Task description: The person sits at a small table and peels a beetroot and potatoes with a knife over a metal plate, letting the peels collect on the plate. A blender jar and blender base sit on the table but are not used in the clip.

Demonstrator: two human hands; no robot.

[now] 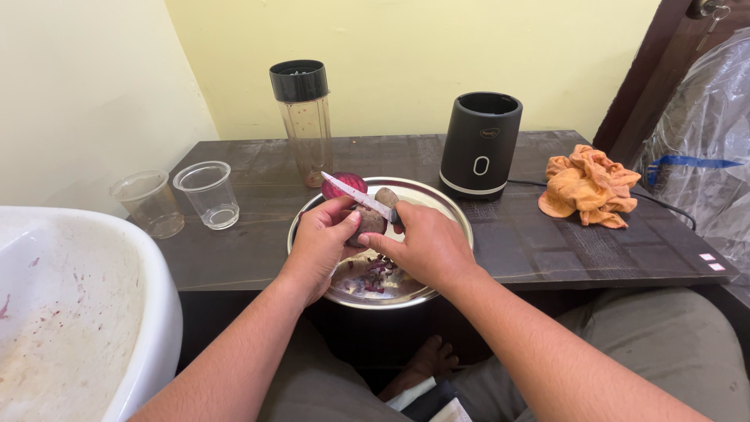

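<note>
Left hand (pixel 320 234) clamped around a brown-skinned beetroot (pixel 373 217), holding it over the steel plate (pixel 453 215) at frame centre. Right hand (pixel 426 242) closed on the dark handle of a knife (pixel 355 195); white blade runs up-left across the top of the beetroot, tip pointing toward the upper left. Blade touches the beetroot; how deep it sits cannot be told.

A cut beetroot half (pixel 344 184), red face showing, sits on the far left side of the plate, just behind the blade tip. Purple peel scraps (pixel 379 273) lie in the plate under the hands.

Plate rests on a dark wood bench (pixel 547 242), near its front edge.

On the bench:
- clear blender jar (pixel 305 121) with black cap, upright, behind the plate, upper centre-left
- black blender base (pixel 479 146), upright, just right of the plate's far rim; cord runs off to the right
- crumpled orange cloth (pixel 587 186), right of the base, well apart from the plate
- two clear plastic cups (pixel 207 194), side by side at the left end, upright

White basin (pixel 78 305) with reddish stains fills the lower left of the frame, beside the bench. Clear plastic sheeting (pixel 707 148) at the right edge. A bare foot shows below the bench, bottom centre
</note>
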